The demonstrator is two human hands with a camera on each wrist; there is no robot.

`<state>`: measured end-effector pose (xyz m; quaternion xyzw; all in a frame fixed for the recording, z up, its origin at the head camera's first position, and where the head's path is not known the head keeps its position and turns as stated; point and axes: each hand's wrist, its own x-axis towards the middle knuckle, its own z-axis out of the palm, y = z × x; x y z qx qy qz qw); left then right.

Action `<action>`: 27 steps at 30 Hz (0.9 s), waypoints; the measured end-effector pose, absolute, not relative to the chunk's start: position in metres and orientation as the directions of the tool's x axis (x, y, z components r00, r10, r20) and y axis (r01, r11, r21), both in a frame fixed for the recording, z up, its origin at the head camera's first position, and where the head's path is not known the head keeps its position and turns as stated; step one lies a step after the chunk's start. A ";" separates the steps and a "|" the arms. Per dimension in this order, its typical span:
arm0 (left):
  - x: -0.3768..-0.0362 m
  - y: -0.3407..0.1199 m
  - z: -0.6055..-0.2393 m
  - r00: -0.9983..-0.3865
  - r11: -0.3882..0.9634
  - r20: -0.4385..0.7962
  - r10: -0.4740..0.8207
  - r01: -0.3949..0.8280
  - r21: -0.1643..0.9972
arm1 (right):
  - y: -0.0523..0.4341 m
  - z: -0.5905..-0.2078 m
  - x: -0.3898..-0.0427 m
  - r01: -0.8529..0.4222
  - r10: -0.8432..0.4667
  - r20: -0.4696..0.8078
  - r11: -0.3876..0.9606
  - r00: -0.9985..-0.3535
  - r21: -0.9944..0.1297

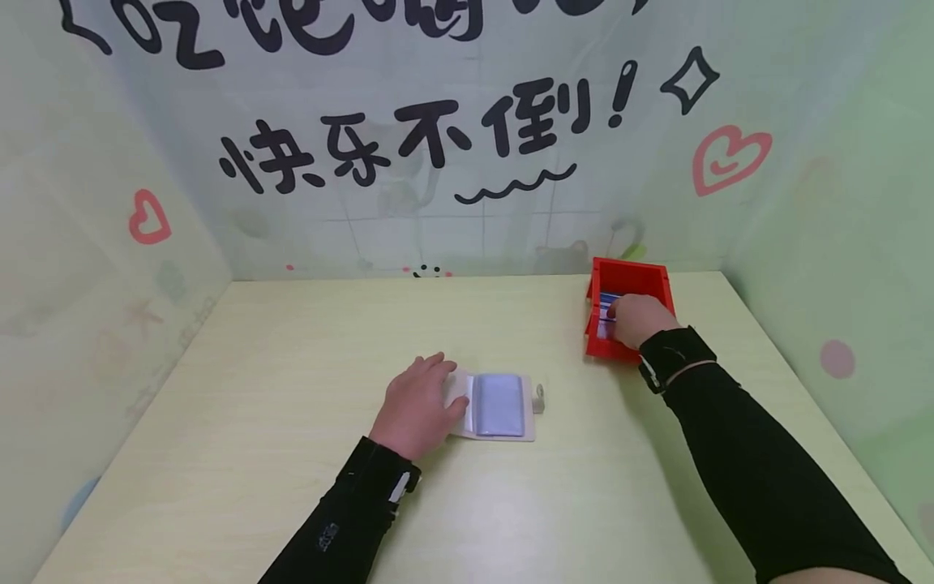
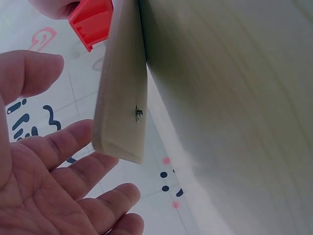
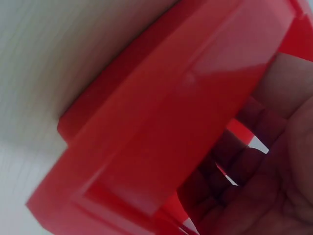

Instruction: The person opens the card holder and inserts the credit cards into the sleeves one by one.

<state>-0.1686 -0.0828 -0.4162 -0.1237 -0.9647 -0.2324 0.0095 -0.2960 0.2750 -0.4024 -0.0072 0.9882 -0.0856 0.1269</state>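
Your left hand (image 1: pixel 417 407) sits just below the centre of the frame in the head view, at the left edge of a small unfolded card holder (image 1: pixel 503 405). Your fingers there are relaxed and not closed round anything; in the left wrist view the fingertips are at the edge of the cover, the thumb standing apart. The holder rests on the pale wood-grain table (image 1: pixel 306 365), and it looks slim and nearly rectangular, with a pale cover framing a glossy, see-through sleeve (image 1: pixel 499 404) of a bluish-lilac tint. A short light tab (image 1: pixel 539 399) sticks out from its right side. Seen from your left wrist, the cover's outer face is smooth and cream-coloured, and a small metal stud (image 2: pixel 139 113) sits on it (a little shiny dot against the plain surface). Your right hand (image 1: pixel 642 319) reaches down into a red bin (image 1: pixel 633 280) at the right of the frame, near the back edge of the table. White-and-blue cards (image 1: pixel 606 311) show beside your fingers in there. Those fingers are bent behind the bin's wall, so you cannot tell whether they pinch a card.
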 end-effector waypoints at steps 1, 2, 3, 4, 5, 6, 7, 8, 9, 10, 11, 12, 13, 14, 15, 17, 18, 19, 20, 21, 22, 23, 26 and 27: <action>-0.169 -0.083 -0.416 -0.969 0.862 0.077 0.235 0.244 0.445 | 0.275 -0.403 -0.296 -0.001 -0.041 -0.241 0.987 -0.970 -0.162; -0.168 -0.082 -0.416 -0.969 0.862 0.078 0.235 0.244 0.445 | 0.275 -0.404 -0.296 -0.009 -0.045 -0.231 0.988 -0.972 -0.157; -0.169 -0.082 -0.416 -0.969 0.861 0.081 0.235 0.246 0.444 | 0.275 -0.405 -0.296 -0.015 -0.048 -0.222 0.988 -0.974 -0.151; -0.169 -0.082 -0.416 -0.968 0.861 0.084 0.236 0.248 0.445 | 0.274 -0.405 -0.296 -0.016 -0.048 -0.218 0.989 -0.975 -0.149; -0.168 -0.083 -0.416 -0.968 0.860 0.085 0.236 0.249 0.445 | 0.274 -0.406 -0.295 -0.019 -0.050 -0.213 0.989 -0.976 -0.145; -0.169 -0.083 -0.416 -0.968 0.860 0.087 0.236 0.250 0.446 | 0.273 -0.406 -0.295 -0.022 -0.051 -0.207 0.990 -0.977 -0.140; -0.169 -0.083 -0.416 -0.968 0.860 0.088 0.235 0.249 0.446 | 0.273 -0.407 -0.296 -0.023 -0.050 -0.203 0.991 -0.978 -0.134; -0.169 -0.083 -0.416 -0.968 0.859 0.087 0.234 0.248 0.448 | 0.273 -0.407 -0.296 -0.023 -0.049 -0.203 0.991 -0.978 -0.131; -0.169 -0.083 -0.416 -0.969 0.859 0.086 0.233 0.247 0.449 | 0.273 -0.407 -0.296 -0.022 -0.048 -0.204 0.992 -0.978 -0.126; -0.169 -0.083 -0.416 -0.969 0.859 0.086 0.233 0.246 0.449 | 0.272 -0.407 -0.295 -0.022 -0.047 -0.205 0.992 -0.978 -0.122; -0.169 -0.083 -0.417 -0.968 0.859 0.089 0.233 0.248 0.448 | 0.272 -0.407 -0.295 -0.022 -0.046 -0.203 0.992 -0.978 -0.121; -0.169 -0.083 -0.417 -0.969 0.860 0.088 0.233 0.247 0.446 | 0.272 -0.407 -0.296 -0.022 -0.046 -0.203 0.993 -0.978 -0.118; -0.169 -0.083 -0.417 -0.968 0.861 0.089 0.234 0.249 0.442 | 0.272 -0.407 -0.295 -0.022 -0.045 -0.204 0.993 -0.978 -0.117; -0.169 -0.083 -0.417 -0.968 0.862 0.088 0.234 0.249 0.442 | 0.271 -0.406 -0.294 -0.022 -0.045 -0.204 0.993 -0.978 -0.117; -0.169 -0.083 -0.417 -0.967 0.863 0.091 0.236 0.252 0.438 | 0.271 -0.405 -0.294 -0.021 -0.045 -0.204 0.993 -0.978 -0.116; -0.169 -0.083 -0.417 -0.967 0.864 0.096 0.236 0.254 0.436 | 0.270 -0.404 -0.293 -0.020 -0.043 -0.201 0.993 -0.979 -0.117; -0.169 -0.083 -0.417 -0.968 0.865 0.092 0.235 0.252 0.435 | 0.270 -0.403 -0.293 -0.021 -0.044 -0.201 0.993 -0.979 -0.115; -0.169 -0.083 -0.417 -0.967 0.865 0.094 0.235 0.253 0.434 | 0.269 -0.402 -0.292 -0.022 -0.045 -0.198 0.993 -0.979 -0.113; -0.169 -0.083 -0.417 -0.968 0.866 0.093 0.235 0.252 0.433 | 0.269 -0.401 -0.292 -0.024 -0.045 -0.193 0.994 -0.980 -0.111; -0.169 -0.083 -0.417 -0.968 0.866 0.092 0.235 0.251 0.433 | 0.269 -0.401 -0.292 -0.023 -0.044 -0.187 0.994 -0.981 -0.111; -0.169 -0.083 -0.417 -0.969 0.866 0.088 0.233 0.248 0.435 | 0.269 -0.401 -0.292 -0.022 -0.043 -0.181 0.993 -0.983 -0.114; -0.169 -0.083 -0.417 -0.969 0.866 0.086 0.233 0.247 0.434 | 0.268 -0.400 -0.292 -0.022 -0.043 -0.175 0.993 -0.984 -0.119; -0.169 -0.083 -0.416 -0.969 0.867 0.087 0.232 0.247 0.434 | 0.268 -0.399 -0.291 -0.021 -0.042 -0.155 0.990 -0.987 -0.136; -0.169 -0.083 -0.416 -0.969 0.867 0.086 0.231 0.245 0.434 | 0.268 -0.399 -0.291 -0.019 -0.041 -0.152 0.989 -0.987 -0.144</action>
